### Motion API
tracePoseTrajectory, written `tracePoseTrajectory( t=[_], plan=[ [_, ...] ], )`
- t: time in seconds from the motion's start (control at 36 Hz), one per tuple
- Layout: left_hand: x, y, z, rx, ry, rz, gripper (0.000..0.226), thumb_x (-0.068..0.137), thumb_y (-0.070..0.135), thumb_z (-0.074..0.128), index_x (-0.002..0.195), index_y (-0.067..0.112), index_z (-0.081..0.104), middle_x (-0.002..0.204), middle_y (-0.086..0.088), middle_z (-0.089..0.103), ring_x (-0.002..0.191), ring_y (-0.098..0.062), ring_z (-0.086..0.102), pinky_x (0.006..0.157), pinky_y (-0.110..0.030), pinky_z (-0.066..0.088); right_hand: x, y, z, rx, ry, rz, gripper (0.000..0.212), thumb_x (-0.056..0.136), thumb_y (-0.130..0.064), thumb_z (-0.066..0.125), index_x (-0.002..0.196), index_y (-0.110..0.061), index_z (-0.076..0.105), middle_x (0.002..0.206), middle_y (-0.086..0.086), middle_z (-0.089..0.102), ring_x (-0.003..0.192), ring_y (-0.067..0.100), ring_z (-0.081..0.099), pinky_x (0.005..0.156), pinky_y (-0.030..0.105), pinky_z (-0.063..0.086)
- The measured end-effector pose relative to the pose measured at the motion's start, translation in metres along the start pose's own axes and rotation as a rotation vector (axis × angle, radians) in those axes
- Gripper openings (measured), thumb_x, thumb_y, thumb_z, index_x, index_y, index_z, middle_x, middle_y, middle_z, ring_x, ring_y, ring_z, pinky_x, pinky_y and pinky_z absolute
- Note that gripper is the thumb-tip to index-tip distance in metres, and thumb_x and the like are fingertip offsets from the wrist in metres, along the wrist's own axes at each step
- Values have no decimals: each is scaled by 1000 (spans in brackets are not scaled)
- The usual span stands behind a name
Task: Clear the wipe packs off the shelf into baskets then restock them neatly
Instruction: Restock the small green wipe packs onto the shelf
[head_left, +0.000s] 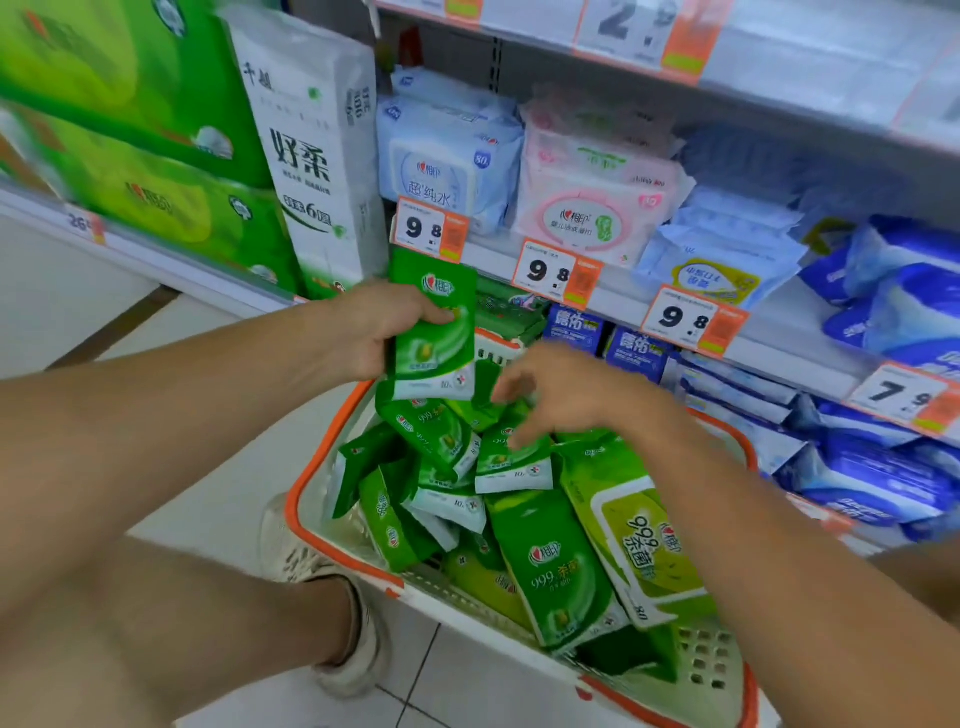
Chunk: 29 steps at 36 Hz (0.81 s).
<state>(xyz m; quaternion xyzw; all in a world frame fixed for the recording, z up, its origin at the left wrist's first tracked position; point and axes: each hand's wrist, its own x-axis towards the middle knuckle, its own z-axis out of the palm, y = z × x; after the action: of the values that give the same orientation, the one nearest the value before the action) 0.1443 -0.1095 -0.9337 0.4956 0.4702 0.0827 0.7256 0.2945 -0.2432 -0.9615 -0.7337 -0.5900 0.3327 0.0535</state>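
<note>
A white basket with an orange rim (306, 483) stands on the floor, filled with several green wipe packs (550, 561). My left hand (374, 327) grips one small green wipe pack (434, 332) upright above the basket's far end. Over the pile hovers my right hand (566, 395), fingers spread and pointing down at a small green pack (511, 460); it holds nothing. More green packs (506, 309) lie on the low shelf behind the basket.
The shelf (613, 296) carries blue, pink and white wipe packs with 9.8 price tags (431, 228). Tall tissue packs (311, 156) stand at the left. My shoe (358, 639) rests on the tiled floor beside the basket.
</note>
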Motion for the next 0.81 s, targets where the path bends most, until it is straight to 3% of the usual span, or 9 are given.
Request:
tracePoseTrajectory(
  t=[0.06, 0.11, 0.22, 0.36, 0.47, 0.56, 0.64, 0.69, 0.81],
  plan=[
    [-2, -2, -2, 13, 37, -2, 11, 93, 1, 60, 94, 10, 67, 86, -7, 75, 57, -15, 72, 52, -33, 60, 6, 5, 34, -324, -235, 163, 88, 66, -40, 91, 141, -16, 52, 140, 4, 57, 124, 26, 57, 103, 43, 50],
    [-3, -4, -4, 36, 34, -21, 9, 94, 3, 60, 94, 9, 67, 76, -6, 76, 58, -16, 72, 54, -34, 60, 10, 5, 63, -427, -263, 159, 74, 69, -42, 88, 129, -12, 57, 123, 7, 62, 110, 29, 62, 91, 43, 56],
    [-3, -6, -9, 18, 28, -52, 22, 97, 6, 56, 116, 6, 65, 106, -14, 74, 88, -24, 73, 75, -38, 60, 14, 2, 61, -449, 8, 69, 17, 88, -24, 68, 87, -11, 58, 76, 1, 51, 77, 24, 61, 62, 30, 47],
    [-9, -6, -13, -23, 93, -59, 15, 97, 2, 50, 105, 5, 62, 95, -16, 73, 64, -23, 73, 57, -38, 61, 10, 19, 8, -209, 431, 84, 36, 90, -12, 57, 56, -12, 45, 54, 7, 43, 56, 28, 51, 56, 33, 38],
    [-9, -9, -20, -17, 137, -70, 25, 97, 0, 49, 121, 3, 58, 110, -22, 70, 83, -30, 71, 69, -41, 58, 1, 0, -21, -228, 894, 106, 40, 94, -9, 49, 58, -17, 34, 57, 8, 45, 61, 34, 51, 58, 35, 30],
    [-14, -6, -21, -130, 125, -117, 26, 101, 11, 43, 119, 6, 61, 103, -17, 73, 76, -27, 73, 61, -41, 61, -2, -29, -17, -232, 1211, -134, 20, 92, -1, 53, 75, -11, 58, 68, 18, 63, 63, 38, 63, 57, 40, 46],
    [-11, -5, -27, -407, -1, -93, 59, 101, 52, 32, 125, 9, 65, 116, -19, 71, 98, -30, 72, 81, -46, 59, 6, -44, 5, -94, 1124, -528, 33, 86, 8, 60, 115, -2, 72, 113, 16, 73, 105, 30, 70, 94, 40, 53],
    [-8, -5, -31, -482, -74, -54, 83, 90, 78, 25, 120, 14, 69, 114, -15, 72, 104, -29, 70, 90, -46, 55, 14, -47, 21, -25, 924, -670, 35, 87, 7, 63, 120, -3, 71, 125, 13, 69, 118, 27, 65, 106, 40, 48],
    [-14, -11, -32, -252, 66, -29, 29, 97, 39, 58, 98, 14, 71, 89, -7, 77, 73, -20, 73, 64, -34, 62, 16, -52, 37, 428, 738, -543, 23, 86, -11, 76, 110, -10, 77, 120, 4, 73, 117, 11, 65, 105, 31, 49]
  ],
)
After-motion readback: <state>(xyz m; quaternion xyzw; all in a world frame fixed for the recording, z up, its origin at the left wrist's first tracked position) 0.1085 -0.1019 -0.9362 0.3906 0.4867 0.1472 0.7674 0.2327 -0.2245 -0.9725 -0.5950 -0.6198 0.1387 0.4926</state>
